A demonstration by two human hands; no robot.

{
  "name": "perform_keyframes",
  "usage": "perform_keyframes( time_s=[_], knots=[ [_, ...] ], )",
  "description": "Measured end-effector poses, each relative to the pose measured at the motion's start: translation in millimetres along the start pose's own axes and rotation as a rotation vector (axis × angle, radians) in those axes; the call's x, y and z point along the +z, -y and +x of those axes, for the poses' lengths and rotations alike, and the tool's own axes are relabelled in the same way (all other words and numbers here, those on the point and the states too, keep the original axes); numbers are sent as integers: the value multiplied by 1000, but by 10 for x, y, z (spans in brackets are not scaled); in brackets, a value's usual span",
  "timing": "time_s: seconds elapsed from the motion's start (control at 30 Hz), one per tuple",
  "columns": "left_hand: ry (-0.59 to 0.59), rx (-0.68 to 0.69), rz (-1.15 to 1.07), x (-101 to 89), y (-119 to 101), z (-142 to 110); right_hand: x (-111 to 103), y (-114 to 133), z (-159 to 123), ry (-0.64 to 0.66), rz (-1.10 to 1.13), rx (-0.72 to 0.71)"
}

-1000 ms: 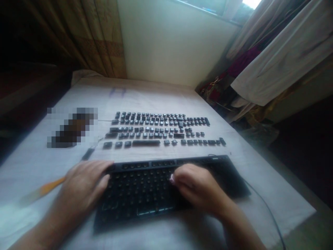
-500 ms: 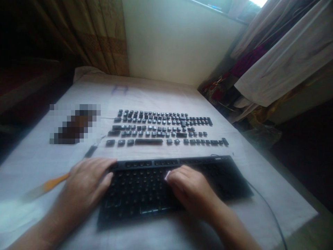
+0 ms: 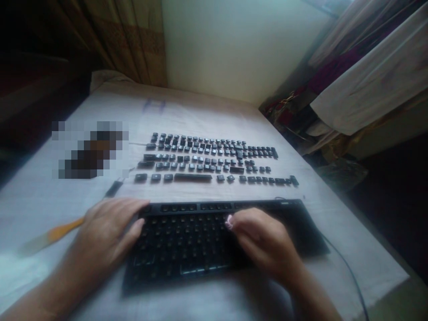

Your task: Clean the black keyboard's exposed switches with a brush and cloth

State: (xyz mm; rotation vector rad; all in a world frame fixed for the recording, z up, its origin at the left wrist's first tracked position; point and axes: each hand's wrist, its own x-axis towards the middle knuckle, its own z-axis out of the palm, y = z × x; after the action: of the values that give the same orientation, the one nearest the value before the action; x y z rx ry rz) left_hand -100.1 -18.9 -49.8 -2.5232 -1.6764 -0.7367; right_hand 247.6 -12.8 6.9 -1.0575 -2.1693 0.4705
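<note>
A black keyboard (image 3: 187, 240), stripped of most of its keycaps, lies flat on the cloth-covered table. My left hand (image 3: 107, 232) holds the keyboard's left end, fingers at the rear corner and thumb along the side. Over the middle of the key area, my right hand (image 3: 267, 236) is closed in a pinch on a small pinkish-white piece of cloth (image 3: 229, 222), its tip down at the key sockets. Behind the keyboard, loose black keycaps (image 3: 200, 160) are laid out in rows, with the long space bar (image 3: 193, 177) in the front row.
A brush with an orange handle (image 3: 65, 229) lies left of my left hand. Beyond it are a dark slim tool (image 3: 113, 189) and a pixelated patch. The keyboard cable (image 3: 347, 272) runs off to the right. Hanging clothes (image 3: 377, 89) flank the table's right side.
My right hand has moved a little to the right across the keyboard with the cloth. My left hand stays at the keyboard's left end. The view has tilted slightly downward.
</note>
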Motion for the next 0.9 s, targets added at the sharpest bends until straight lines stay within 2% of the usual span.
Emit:
perform_keyframes(
  time_s=[0.23,0.5,0.63,0.77,0.9],
  knots=[
    [11,-25,-9,-2,-9,6,154,60,-23,158,-106,-85],
    [22,-28,-20,-5,-20,10,48,104,-28,224,-36,-84],
    [32,-57,-27,5,-6,1,111,130,20,222,14,-135],
    [21,-47,-31,9,-2,-4,170,127,30,304,-30,-179],
    [22,-46,-23,12,-7,-4,81,61,-27,327,-78,-157]
  ],
)
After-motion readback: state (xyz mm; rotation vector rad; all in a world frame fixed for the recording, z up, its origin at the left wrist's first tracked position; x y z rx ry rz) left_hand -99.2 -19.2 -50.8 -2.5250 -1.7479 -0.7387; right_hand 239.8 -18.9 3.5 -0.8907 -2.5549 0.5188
